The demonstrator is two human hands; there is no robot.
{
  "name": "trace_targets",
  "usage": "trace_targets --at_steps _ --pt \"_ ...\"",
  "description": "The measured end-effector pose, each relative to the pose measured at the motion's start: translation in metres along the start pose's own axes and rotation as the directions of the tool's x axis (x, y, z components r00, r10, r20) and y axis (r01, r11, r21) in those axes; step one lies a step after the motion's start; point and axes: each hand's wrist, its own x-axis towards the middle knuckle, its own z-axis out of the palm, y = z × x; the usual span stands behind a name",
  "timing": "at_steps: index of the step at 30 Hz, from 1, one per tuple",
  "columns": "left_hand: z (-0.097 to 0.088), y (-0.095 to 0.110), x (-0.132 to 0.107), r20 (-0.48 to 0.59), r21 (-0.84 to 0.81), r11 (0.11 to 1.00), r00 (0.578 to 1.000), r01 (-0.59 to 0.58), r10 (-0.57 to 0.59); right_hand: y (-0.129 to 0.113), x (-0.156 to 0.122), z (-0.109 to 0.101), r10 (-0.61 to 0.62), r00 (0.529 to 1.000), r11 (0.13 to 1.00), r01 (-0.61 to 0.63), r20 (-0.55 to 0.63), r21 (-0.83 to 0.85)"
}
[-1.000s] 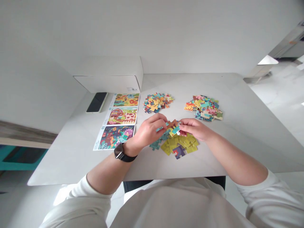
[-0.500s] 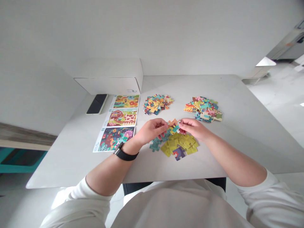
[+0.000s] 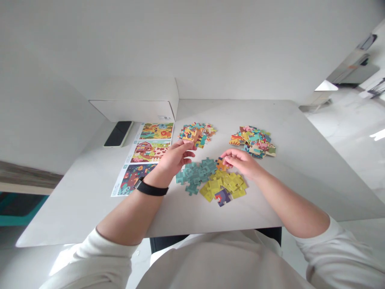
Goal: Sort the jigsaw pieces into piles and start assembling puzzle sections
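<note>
My left hand (image 3: pixel 177 157) is closed in a pinch at the front edge of the left mixed pile (image 3: pixel 207 127). An orange-tan puzzle piece (image 3: pixel 196 135) shows at its fingertips, overlapping the pile behind. My right hand (image 3: pixel 240 161) pinches an orange and purple puzzle piece (image 3: pixel 221 163) above the near pieces. Under and between the hands lie teal-backed pieces (image 3: pixel 192 176), face down. Beside them is a heap of yellow-green pieces (image 3: pixel 231 181), also face down. One purple piece with red (image 3: pixel 222 197) lies picture side up at the heap's front.
Another mixed pile (image 3: pixel 255 141) lies at the back right. On the left is a sheet with three pictures (image 3: pixel 150 151), partly covered by my left arm. A phone (image 3: pixel 118 133) and a white box (image 3: pixel 134 109) are behind it.
My hands have moved apart: the left went left and away, toward the left mixed pile, while the right stayed over the near pieces. More teal pieces are uncovered. The view has shifted slightly.
</note>
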Motion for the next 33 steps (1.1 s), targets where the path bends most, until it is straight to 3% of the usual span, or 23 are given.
trace_targets --at_steps 3,8,12,15,17,20,22,26,29,33 --pt "0.001 0.016 0.021 -0.056 0.067 0.998 0.998 -0.012 0.015 -0.001 0.000 -0.001 -0.026 0.999 0.999 0.026 -0.018 -0.047" --pt "0.017 0.040 0.076 -0.156 0.377 0.926 0.987 0.026 0.036 0.000 0.001 -0.005 -0.061 0.998 0.992 0.059 -0.017 -0.115" --pt "0.030 0.045 0.117 -0.202 0.490 0.868 0.979 0.077 0.027 0.002 0.004 -0.011 -0.068 0.997 0.982 0.059 -0.045 -0.177" --pt "0.031 0.046 0.127 -0.216 0.568 0.820 0.975 0.075 0.060 0.003 0.005 -0.017 -0.089 0.993 0.972 0.069 -0.078 -0.225" --pt "0.026 0.047 0.122 -0.204 0.612 0.790 0.973 0.040 0.109 0.005 0.005 -0.020 -0.111 0.988 0.957 0.077 -0.106 -0.280" --pt "0.019 0.046 0.094 -0.139 0.660 0.749 0.972 -0.050 0.188 0.008 0.004 -0.024 -0.142 0.980 0.920 0.077 -0.143 -0.383" --pt "0.016 0.042 0.065 -0.034 0.658 0.736 0.970 -0.159 0.240 0.008 0.004 -0.024 -0.149 0.978 0.891 0.068 -0.148 -0.449" --pt "0.012 0.023 0.006 0.174 0.686 0.679 0.965 -0.263 0.199 0.006 0.003 -0.020 -0.189 0.977 0.814 0.102 -0.094 -0.571" --pt "0.006 0.010 -0.020 0.204 0.803 0.511 0.946 -0.308 0.250 0.005 0.002 -0.015 -0.228 0.973 0.764 0.153 -0.042 -0.627" --pt "-0.006 0.005 -0.026 0.275 0.912 0.238 0.928 -0.335 0.253 0.005 0.001 -0.010 -0.231 0.973 0.725 0.187 0.022 -0.663"
